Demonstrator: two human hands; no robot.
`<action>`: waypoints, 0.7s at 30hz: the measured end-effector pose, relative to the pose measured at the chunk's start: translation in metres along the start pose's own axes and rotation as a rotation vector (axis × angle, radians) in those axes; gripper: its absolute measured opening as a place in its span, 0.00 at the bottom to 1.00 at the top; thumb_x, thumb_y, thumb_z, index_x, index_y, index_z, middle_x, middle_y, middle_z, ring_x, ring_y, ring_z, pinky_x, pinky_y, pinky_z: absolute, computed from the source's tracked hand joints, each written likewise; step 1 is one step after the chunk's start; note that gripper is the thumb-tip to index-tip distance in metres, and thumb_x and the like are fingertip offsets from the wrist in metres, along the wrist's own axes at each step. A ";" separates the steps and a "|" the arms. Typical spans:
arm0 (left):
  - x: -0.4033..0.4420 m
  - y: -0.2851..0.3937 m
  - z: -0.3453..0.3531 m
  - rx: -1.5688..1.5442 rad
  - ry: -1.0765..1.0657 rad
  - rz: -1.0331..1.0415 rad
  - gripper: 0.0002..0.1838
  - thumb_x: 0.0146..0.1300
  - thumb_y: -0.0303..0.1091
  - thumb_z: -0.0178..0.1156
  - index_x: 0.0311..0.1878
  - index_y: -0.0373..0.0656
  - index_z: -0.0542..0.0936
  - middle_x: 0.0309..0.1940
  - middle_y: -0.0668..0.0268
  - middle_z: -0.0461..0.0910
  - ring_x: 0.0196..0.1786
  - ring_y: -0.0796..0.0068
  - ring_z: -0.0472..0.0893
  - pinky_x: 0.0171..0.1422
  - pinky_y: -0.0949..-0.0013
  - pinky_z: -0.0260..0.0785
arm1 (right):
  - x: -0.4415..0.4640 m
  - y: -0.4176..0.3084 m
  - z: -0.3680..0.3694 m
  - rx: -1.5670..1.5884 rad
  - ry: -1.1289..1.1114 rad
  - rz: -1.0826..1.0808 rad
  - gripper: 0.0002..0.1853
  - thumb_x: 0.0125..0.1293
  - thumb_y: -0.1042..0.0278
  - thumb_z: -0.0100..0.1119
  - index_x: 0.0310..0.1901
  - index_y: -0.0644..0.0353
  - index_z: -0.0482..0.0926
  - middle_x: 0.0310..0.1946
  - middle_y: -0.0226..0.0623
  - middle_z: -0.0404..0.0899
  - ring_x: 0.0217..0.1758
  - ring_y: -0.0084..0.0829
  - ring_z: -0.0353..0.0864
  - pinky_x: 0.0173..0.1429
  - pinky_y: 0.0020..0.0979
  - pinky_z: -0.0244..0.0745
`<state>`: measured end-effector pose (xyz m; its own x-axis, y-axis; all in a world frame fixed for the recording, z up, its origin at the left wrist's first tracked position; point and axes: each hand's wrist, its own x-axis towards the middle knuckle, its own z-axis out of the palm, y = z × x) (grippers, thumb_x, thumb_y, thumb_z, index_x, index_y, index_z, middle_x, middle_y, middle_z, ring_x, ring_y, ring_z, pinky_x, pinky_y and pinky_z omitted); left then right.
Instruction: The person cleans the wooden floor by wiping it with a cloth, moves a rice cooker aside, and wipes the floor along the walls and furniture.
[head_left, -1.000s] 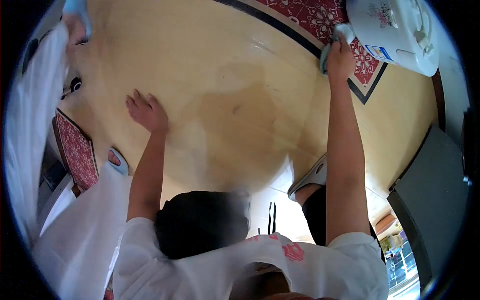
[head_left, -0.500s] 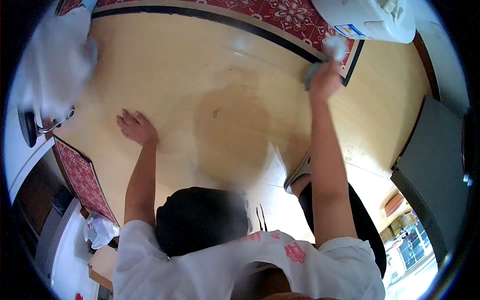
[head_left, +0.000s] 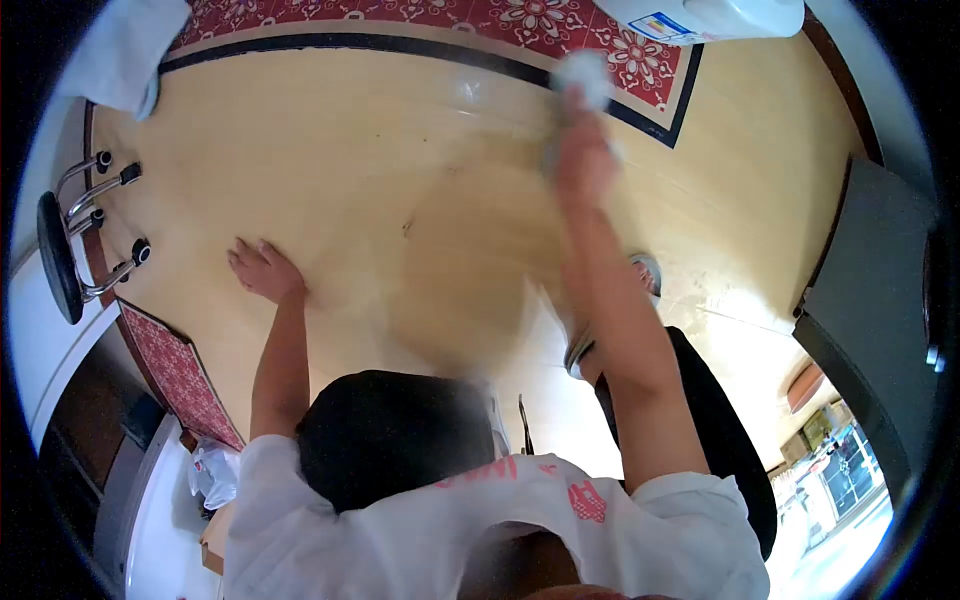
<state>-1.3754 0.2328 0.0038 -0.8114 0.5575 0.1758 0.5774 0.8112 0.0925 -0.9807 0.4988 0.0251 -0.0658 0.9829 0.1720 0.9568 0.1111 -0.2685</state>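
Observation:
My left hand [head_left: 266,271] lies flat on the light wooden floor [head_left: 300,150], fingers extended and holding nothing. My right hand [head_left: 585,160], smeared by motion, is closed around a whitish cloth [head_left: 583,80] near the dark border of the red patterned mat. One bunched end of the cloth sticks out beyond the fist. A greyish part shows beside and under the fingers, low over the floor. Whether it touches the floor is hard to tell through the blur.
A red floral mat [head_left: 540,18] runs along the far side, with a white plastic container [head_left: 710,18] at its right end. At left stand a black-seated stool [head_left: 62,255] with metal legs and a hanging pale cloth [head_left: 130,55]. A dark grey panel [head_left: 865,300] is at right.
My right hand has swept left with the cloth, away from the mat's corner. The pale cloth at upper left has shifted up, exposing the stool's legs. My left hand stays flat on the floor.

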 end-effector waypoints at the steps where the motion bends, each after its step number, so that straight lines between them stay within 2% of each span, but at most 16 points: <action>1: 0.000 0.003 -0.002 -0.008 -0.007 -0.007 0.31 0.73 0.48 0.44 0.72 0.40 0.63 0.73 0.45 0.56 0.76 0.49 0.54 0.76 0.48 0.44 | 0.016 0.037 -0.004 0.401 -0.121 0.522 0.20 0.72 0.63 0.43 0.61 0.45 0.78 0.39 0.39 0.85 0.37 0.40 0.85 0.33 0.42 0.77; 3: -0.001 0.003 -0.003 0.002 0.009 -0.006 0.31 0.73 0.48 0.44 0.72 0.40 0.62 0.73 0.45 0.56 0.76 0.49 0.54 0.76 0.47 0.44 | 0.036 0.083 -0.020 0.025 0.050 0.444 0.18 0.71 0.62 0.46 0.58 0.46 0.80 0.39 0.38 0.85 0.35 0.40 0.84 0.31 0.42 0.77; 5: -0.002 0.007 0.001 -0.007 0.016 0.001 0.31 0.72 0.48 0.44 0.72 0.39 0.62 0.73 0.45 0.56 0.76 0.49 0.54 0.76 0.47 0.44 | 0.045 0.056 0.004 -0.210 -0.077 0.492 0.15 0.69 0.63 0.50 0.54 0.46 0.81 0.34 0.38 0.83 0.34 0.40 0.84 0.32 0.42 0.77; 6: 0.000 0.004 -0.001 -0.015 0.013 0.007 0.31 0.72 0.48 0.44 0.72 0.39 0.63 0.73 0.45 0.56 0.76 0.48 0.55 0.76 0.47 0.45 | 0.034 0.032 0.008 -0.186 0.018 0.155 0.17 0.64 0.70 0.52 0.53 0.54 0.80 0.36 0.43 0.83 0.35 0.40 0.83 0.35 0.40 0.78; 7: 0.001 0.000 -0.002 -0.021 0.010 0.016 0.31 0.72 0.49 0.44 0.72 0.39 0.63 0.73 0.45 0.56 0.76 0.48 0.55 0.76 0.47 0.45 | 0.026 0.010 0.022 -0.146 0.032 -0.024 0.19 0.60 0.71 0.53 0.54 0.55 0.78 0.35 0.42 0.82 0.37 0.39 0.82 0.36 0.40 0.78; 8: 0.001 -0.002 -0.002 -0.015 0.009 0.025 0.31 0.72 0.49 0.44 0.72 0.39 0.63 0.73 0.45 0.56 0.76 0.48 0.55 0.76 0.47 0.45 | 0.016 -0.019 0.035 -0.196 -0.051 -0.146 0.20 0.59 0.72 0.53 0.54 0.55 0.78 0.33 0.40 0.81 0.38 0.39 0.82 0.37 0.39 0.78; 9: 0.002 -0.004 -0.001 -0.011 0.010 0.035 0.31 0.72 0.49 0.44 0.72 0.38 0.63 0.73 0.45 0.56 0.75 0.48 0.55 0.75 0.47 0.45 | 0.010 -0.047 0.032 -0.139 -0.037 -0.311 0.10 0.65 0.69 0.52 0.45 0.52 0.80 0.27 0.35 0.79 0.31 0.35 0.82 0.28 0.39 0.76; 10: 0.003 -0.006 0.000 -0.008 0.014 0.042 0.32 0.72 0.49 0.44 0.72 0.38 0.63 0.73 0.45 0.56 0.75 0.48 0.55 0.75 0.46 0.45 | 0.004 -0.065 0.029 0.164 -0.010 -0.478 0.09 0.65 0.70 0.51 0.43 0.52 0.79 0.28 0.35 0.80 0.31 0.36 0.82 0.31 0.39 0.77; 11: 0.004 -0.007 0.001 -0.013 0.020 0.052 0.32 0.72 0.49 0.44 0.72 0.38 0.63 0.73 0.45 0.56 0.75 0.48 0.55 0.75 0.46 0.45 | -0.005 -0.077 0.029 0.195 -0.084 -0.553 0.10 0.66 0.69 0.50 0.46 0.52 0.79 0.31 0.36 0.81 0.35 0.37 0.83 0.34 0.40 0.78; 13: 0.004 -0.010 0.005 -0.023 0.026 0.074 0.31 0.72 0.49 0.44 0.72 0.38 0.63 0.73 0.45 0.57 0.75 0.47 0.55 0.75 0.46 0.45 | -0.008 -0.071 0.022 0.250 -0.131 -0.419 0.14 0.69 0.69 0.48 0.54 0.50 0.77 0.36 0.37 0.83 0.37 0.38 0.84 0.36 0.43 0.78; 15: 0.003 -0.010 0.006 -0.018 0.013 0.075 0.31 0.72 0.49 0.44 0.72 0.38 0.63 0.73 0.46 0.57 0.76 0.48 0.55 0.75 0.46 0.45 | 0.007 -0.031 0.002 0.171 -0.045 -0.173 0.19 0.70 0.68 0.48 0.61 0.46 0.75 0.36 0.40 0.83 0.36 0.43 0.83 0.36 0.45 0.77; 16: 0.001 -0.013 0.005 -0.011 0.008 0.072 0.31 0.72 0.49 0.44 0.72 0.39 0.63 0.73 0.46 0.57 0.76 0.48 0.55 0.75 0.46 0.45 | 0.018 -0.006 -0.009 0.141 0.000 0.021 0.21 0.70 0.66 0.46 0.64 0.41 0.74 0.35 0.42 0.84 0.34 0.46 0.83 0.36 0.45 0.77; 17: 0.000 -0.009 0.003 -0.002 0.041 0.060 0.31 0.73 0.50 0.44 0.70 0.38 0.65 0.71 0.45 0.60 0.75 0.47 0.56 0.75 0.46 0.47 | 0.031 0.020 -0.021 0.204 -0.009 0.246 0.22 0.70 0.63 0.45 0.63 0.41 0.75 0.33 0.44 0.84 0.32 0.47 0.83 0.34 0.46 0.77; 19: 0.000 0.003 -0.002 0.021 0.105 0.044 0.32 0.73 0.52 0.44 0.68 0.36 0.69 0.68 0.43 0.65 0.73 0.46 0.60 0.75 0.48 0.52 | 0.055 0.070 -0.011 -0.001 0.126 0.345 0.20 0.70 0.62 0.43 0.60 0.41 0.77 0.33 0.43 0.85 0.29 0.47 0.84 0.31 0.46 0.76; 21: 0.003 0.000 0.000 0.004 0.093 0.027 0.32 0.73 0.52 0.44 0.68 0.36 0.69 0.69 0.43 0.63 0.73 0.46 0.60 0.75 0.48 0.52 | 0.067 0.059 0.013 -0.052 0.051 0.369 0.18 0.70 0.60 0.44 0.57 0.42 0.79 0.32 0.43 0.85 0.30 0.46 0.84 0.29 0.47 0.76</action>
<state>-1.3782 0.2346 0.0040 -0.7832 0.5606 0.2689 0.5986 0.7968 0.0822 -0.9320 0.5730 0.0081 0.2989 0.9467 0.1204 0.9268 -0.2579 -0.2730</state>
